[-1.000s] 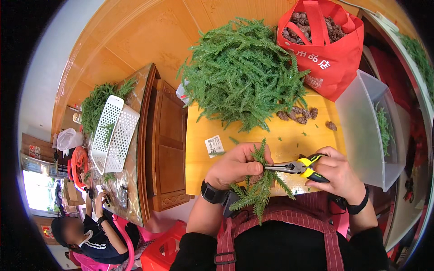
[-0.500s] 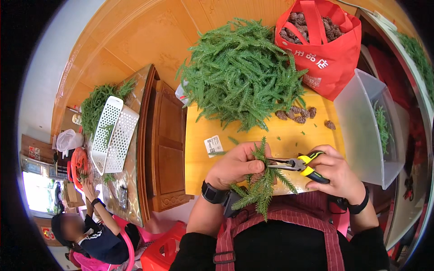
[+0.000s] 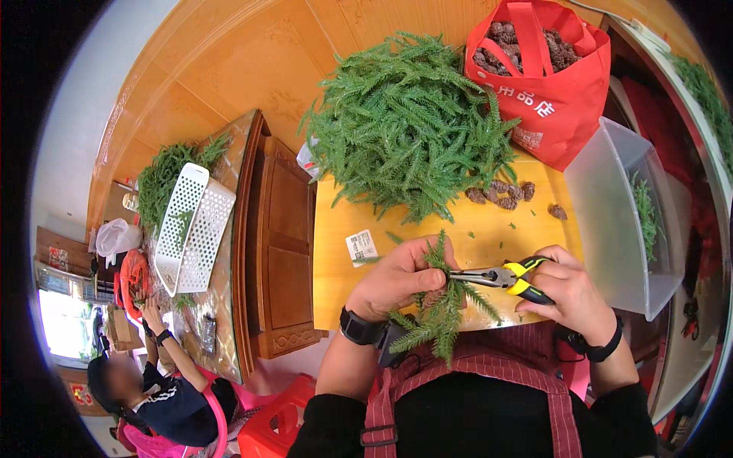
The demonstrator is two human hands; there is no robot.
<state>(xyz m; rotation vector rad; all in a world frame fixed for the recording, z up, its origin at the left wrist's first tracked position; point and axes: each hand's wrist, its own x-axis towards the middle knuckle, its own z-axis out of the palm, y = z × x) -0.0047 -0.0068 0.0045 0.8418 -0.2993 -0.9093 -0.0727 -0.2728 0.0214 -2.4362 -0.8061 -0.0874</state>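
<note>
My left hand (image 3: 401,279) pinches a green fir sprig (image 3: 441,324) above the near edge of the table, its fronds fanning down toward me. A brown pine cone partly shows among the needles below my thumb. My right hand (image 3: 566,290) is closed round the yellow-and-black handles of long-nose pliers (image 3: 496,278). The pliers' jaws lie nearly together and point left. Their tips reach the sprig beside my left thumb; what they grip there is hidden by needles and fingers.
A large heap of green sprigs (image 3: 412,126) covers the table's far side. Several loose pine cones (image 3: 500,195) lie beside it, near a red bag (image 3: 565,99) of cones. A clear plastic bin (image 3: 603,221) stands right. At left, a person works beside a white perforated basket (image 3: 202,237).
The pliers' jaws, spread apart before, have closed together at the sprig. My left hand stays almost in place. The person at left has shifted their hands slightly.
</note>
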